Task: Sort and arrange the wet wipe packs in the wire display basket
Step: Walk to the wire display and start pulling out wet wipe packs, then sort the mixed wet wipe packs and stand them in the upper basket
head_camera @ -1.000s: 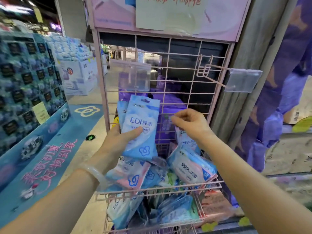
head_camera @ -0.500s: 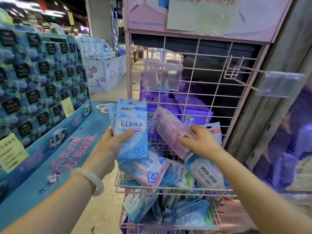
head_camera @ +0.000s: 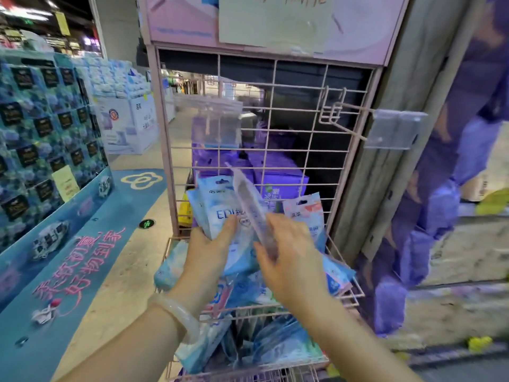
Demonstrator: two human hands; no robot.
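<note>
My left hand (head_camera: 210, 248) grips a small stack of blue "EDI" wet wipe packs (head_camera: 220, 205) upright over the pink wire display basket (head_camera: 348, 293). My right hand (head_camera: 289, 261) pinches a pink pack (head_camera: 249, 201) edge-on and holds it against the front of the blue stack. A white-and-pink pack (head_camera: 305, 210) stands behind my right hand against the back grid. Several blue packs (head_camera: 337, 277) lie loose in the basket, partly hidden by my hands. A lower basket (head_camera: 278, 346) also holds blue packs.
A pink wire grid (head_camera: 300, 128) rises behind the basket, with a hook and clear tag holder (head_camera: 394, 129) sticking out at right. A blue stacked display (head_camera: 41, 128) stands at left, a wooden post (head_camera: 399, 106) at right, and purple packs (head_camera: 278, 172) sit behind the grid.
My right hand has lifted the pink pack out of the basket and swung it left, edge-on, against the blue stack. The left hand still holds the blue packs.
</note>
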